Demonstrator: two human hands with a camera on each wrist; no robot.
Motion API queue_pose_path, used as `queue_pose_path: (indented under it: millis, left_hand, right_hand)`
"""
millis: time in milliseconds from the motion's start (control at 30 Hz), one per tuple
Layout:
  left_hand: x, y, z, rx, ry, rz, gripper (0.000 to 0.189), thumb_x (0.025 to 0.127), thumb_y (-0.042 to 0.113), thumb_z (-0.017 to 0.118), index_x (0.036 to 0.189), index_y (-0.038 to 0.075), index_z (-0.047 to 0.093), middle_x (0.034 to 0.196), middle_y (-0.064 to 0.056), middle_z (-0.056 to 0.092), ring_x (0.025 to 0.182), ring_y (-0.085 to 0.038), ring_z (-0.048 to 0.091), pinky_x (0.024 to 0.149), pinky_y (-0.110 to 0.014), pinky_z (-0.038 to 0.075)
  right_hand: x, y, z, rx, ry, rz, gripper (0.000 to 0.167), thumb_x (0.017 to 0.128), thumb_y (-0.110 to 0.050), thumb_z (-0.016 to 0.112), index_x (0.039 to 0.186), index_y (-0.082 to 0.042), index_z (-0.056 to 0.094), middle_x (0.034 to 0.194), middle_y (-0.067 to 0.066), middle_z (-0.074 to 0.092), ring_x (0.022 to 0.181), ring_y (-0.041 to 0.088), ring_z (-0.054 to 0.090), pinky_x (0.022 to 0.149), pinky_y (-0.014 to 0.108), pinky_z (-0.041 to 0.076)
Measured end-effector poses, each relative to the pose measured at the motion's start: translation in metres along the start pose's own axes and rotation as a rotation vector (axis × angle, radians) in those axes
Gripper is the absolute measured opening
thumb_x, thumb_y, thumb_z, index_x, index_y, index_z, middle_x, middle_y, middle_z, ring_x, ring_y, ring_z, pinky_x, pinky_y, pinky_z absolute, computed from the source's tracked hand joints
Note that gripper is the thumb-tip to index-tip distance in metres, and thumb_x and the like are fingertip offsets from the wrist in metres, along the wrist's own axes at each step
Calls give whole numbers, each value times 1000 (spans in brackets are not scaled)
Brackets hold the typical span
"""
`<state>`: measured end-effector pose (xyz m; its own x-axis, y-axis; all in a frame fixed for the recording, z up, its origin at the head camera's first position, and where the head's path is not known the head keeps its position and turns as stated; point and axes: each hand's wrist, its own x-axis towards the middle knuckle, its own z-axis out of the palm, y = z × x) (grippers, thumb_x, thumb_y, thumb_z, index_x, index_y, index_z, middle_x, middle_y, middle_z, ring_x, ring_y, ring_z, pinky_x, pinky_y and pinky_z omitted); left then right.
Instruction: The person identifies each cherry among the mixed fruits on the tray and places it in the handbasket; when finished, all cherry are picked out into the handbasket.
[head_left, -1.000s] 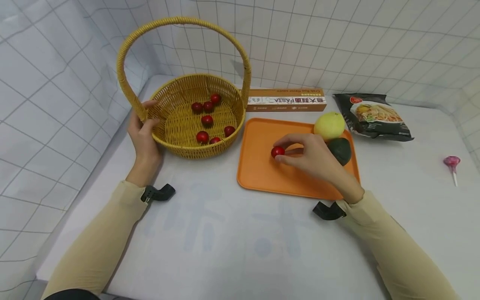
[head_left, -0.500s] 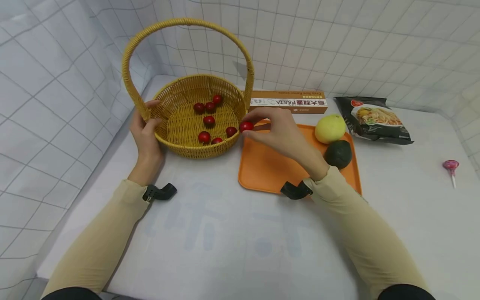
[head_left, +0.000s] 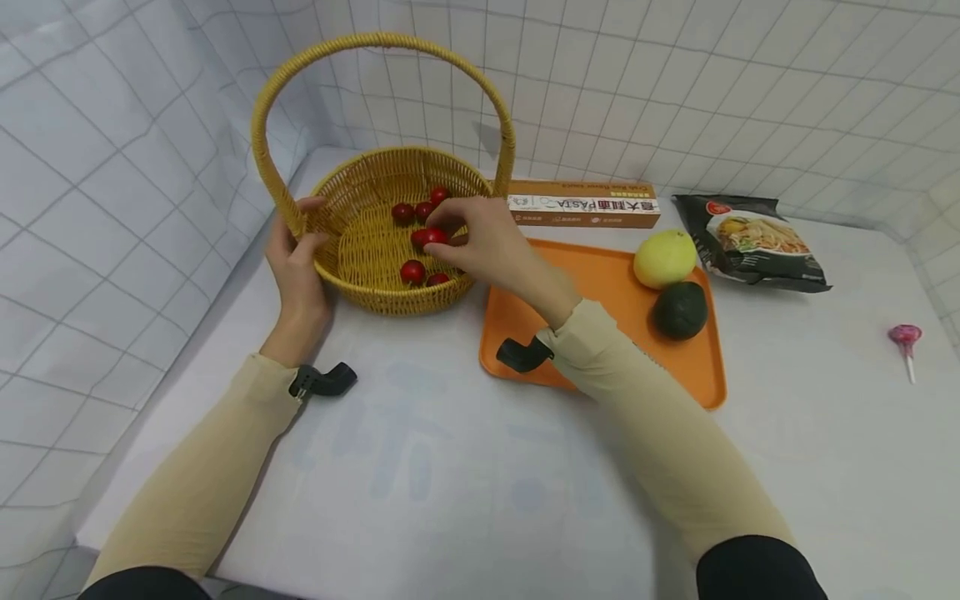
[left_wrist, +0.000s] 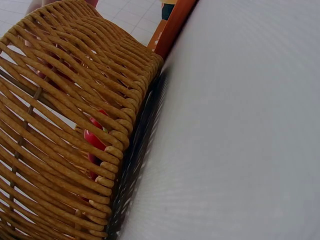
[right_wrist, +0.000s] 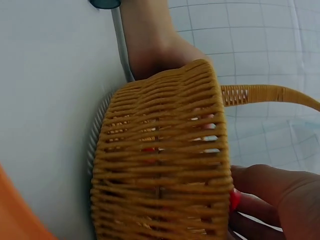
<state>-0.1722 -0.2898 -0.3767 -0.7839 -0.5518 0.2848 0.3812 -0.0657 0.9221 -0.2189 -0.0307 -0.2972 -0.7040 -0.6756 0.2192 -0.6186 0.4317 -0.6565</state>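
Note:
A yellow wicker basket (head_left: 397,303) with a tall arched handle stands at the back left in the head view. My left hand (head_left: 292,271) grips its left rim, fingers outside and thumb on the inner side. Inside lie several red cherries (head_left: 412,272). Over the basket's interior, my right hand (head_left: 491,242) pinches another cherry (head_left: 437,237) between thumb and fingertips, just above those lying there. In the right wrist view the basket wall (right_wrist: 160,165) hides much of the pinched cherry (right_wrist: 234,199). The left wrist view shows mostly woven wall (left_wrist: 65,110), with red behind its gaps.
Right of the basket lies an orange tray (head_left: 603,279) bearing a round yellow fruit (head_left: 664,259) and a dark green, avocado-like fruit (head_left: 680,310). Behind are a pasta box (head_left: 585,205) and a black noodle packet (head_left: 753,242). A pink lollipop (head_left: 905,335) lies far right.
My right hand has carried the cherry leftward from above the tray, past the basket's right rim, to over its interior. My left hand keeps its grip on the rim.

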Motion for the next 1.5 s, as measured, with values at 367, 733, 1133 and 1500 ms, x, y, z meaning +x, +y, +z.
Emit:
queue_pose_path:
  millis: [367,733,1133,1500]
  left_hand:
    - [1,1,-2,-15,3,-22,49,84,-8,49,124,8,73,132,-4,66,128,-21,52,106,-25,37]
    - [1,3,0,-3,-17,-23,51,84,-8,48,127,5,71,134,-6,64,131,-21,51,108,-25,36]
    - [2,3,-2,-7,-8,-34,50,85,-7,48,126,7,72,134,-4,65,131,-20,50,108,-24,35]
    - [1,3,0,-1,-3,-26,51,83,-7,47,126,6,72,133,-5,66,131,-19,51,108,-24,35]
  right_hand:
    - [25,-4,18,20,-43,62,32,101,-27,73,122,-4,75,119,7,75,104,18,70,92,28,54]
    - [-9,1,3,115,114,11,25,101,-16,71,121,-3,75,117,11,77,106,19,74,89,27,59]
    - [-67,12,-15,90,185,-80,24,97,-7,74,120,0,74,116,14,76,105,25,75,95,38,60]
    - [-135,21,-45,127,208,37,26,98,-17,76,124,-14,76,119,2,77,109,16,73,99,35,57]
